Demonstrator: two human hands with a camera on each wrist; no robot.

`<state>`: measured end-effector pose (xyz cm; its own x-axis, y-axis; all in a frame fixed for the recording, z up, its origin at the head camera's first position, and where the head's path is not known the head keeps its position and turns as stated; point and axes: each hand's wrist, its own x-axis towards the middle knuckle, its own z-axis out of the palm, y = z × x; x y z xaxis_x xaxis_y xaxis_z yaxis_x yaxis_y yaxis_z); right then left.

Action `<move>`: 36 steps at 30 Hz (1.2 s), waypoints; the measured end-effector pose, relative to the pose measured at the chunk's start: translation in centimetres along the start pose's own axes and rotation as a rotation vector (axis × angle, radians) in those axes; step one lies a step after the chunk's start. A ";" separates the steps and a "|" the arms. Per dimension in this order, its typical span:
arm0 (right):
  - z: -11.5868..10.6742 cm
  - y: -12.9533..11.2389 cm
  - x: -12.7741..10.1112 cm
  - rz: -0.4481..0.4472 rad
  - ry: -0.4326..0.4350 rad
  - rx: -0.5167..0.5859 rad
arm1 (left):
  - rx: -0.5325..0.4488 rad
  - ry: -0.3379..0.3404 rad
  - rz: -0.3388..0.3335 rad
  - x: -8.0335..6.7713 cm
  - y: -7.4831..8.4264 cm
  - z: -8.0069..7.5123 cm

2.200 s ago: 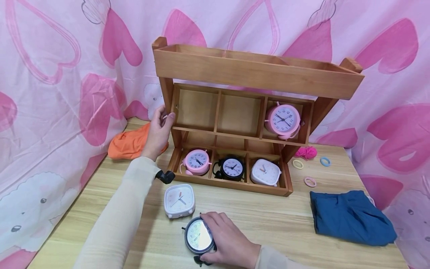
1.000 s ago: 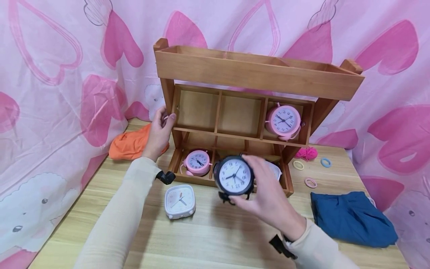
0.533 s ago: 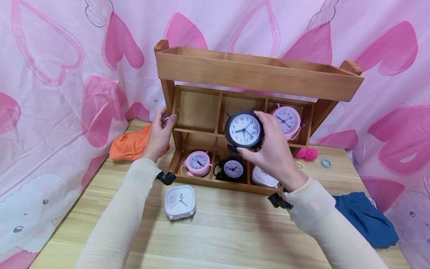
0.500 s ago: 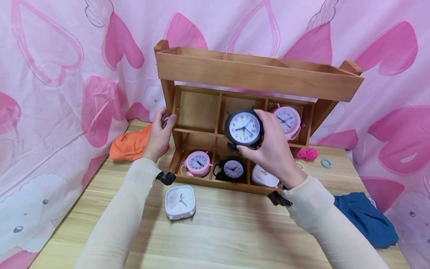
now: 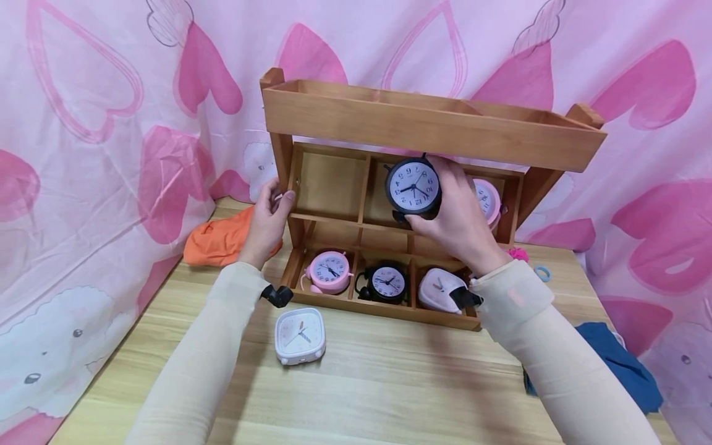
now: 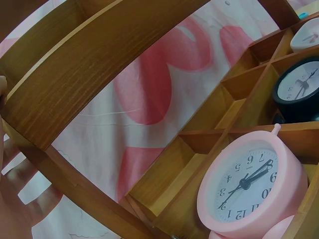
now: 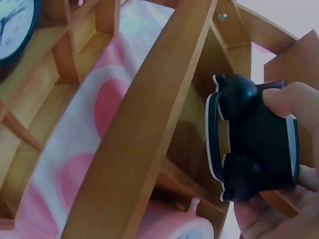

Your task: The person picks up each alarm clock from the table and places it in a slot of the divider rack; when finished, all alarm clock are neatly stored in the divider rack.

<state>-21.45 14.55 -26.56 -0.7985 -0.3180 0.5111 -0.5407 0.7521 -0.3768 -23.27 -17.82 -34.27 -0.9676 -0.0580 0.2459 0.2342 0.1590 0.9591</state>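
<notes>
My right hand (image 5: 460, 216) holds a black twin-bell alarm clock (image 5: 413, 185) upside down at the middle compartment of the rack's middle tier. In the right wrist view, thumb and fingers span the clock body (image 7: 261, 139), its bells and handle facing the rack. My left hand (image 5: 268, 219) grips the left side post of the wooden rack (image 5: 428, 127). A pink alarm clock (image 5: 487, 201) sits in the right middle-tier compartment, partly hidden by my right hand. Along the bottom tier are a pink clock (image 5: 329, 272), another black clock (image 5: 386, 283) and a white clock (image 5: 438, 290).
A white square clock (image 5: 300, 335) lies on the table before the rack. Orange cloth (image 5: 218, 240) is at the left, blue cloth (image 5: 620, 364) at the right, partly behind my sleeve. Pink yarn (image 5: 518, 254) and a blue ring (image 5: 542, 274) lie right of the rack.
My right hand has picked the black clock off the table and carried it up and right to the middle tier. The left hand keeps its grip on the rack.
</notes>
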 end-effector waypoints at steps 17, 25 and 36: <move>1.3 0.5 1.9 -0.061 -0.159 -0.211 | -0.030 0.000 0.013 -0.1 -0.4 0.0; 1.8 0.4 2.5 -0.042 -0.218 -0.269 | -0.026 -0.004 0.010 -0.2 -0.2 0.0; 1.6 0.4 2.0 -0.125 -0.133 -0.285 | -0.020 0.014 0.026 0.8 -2.0 -0.1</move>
<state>-23.70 13.24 -26.91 -0.7686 -0.4764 0.4271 -0.5558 0.8277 -0.0771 -24.54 -18.34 -35.97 -0.9598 -0.0677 0.2725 0.2612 0.1410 0.9549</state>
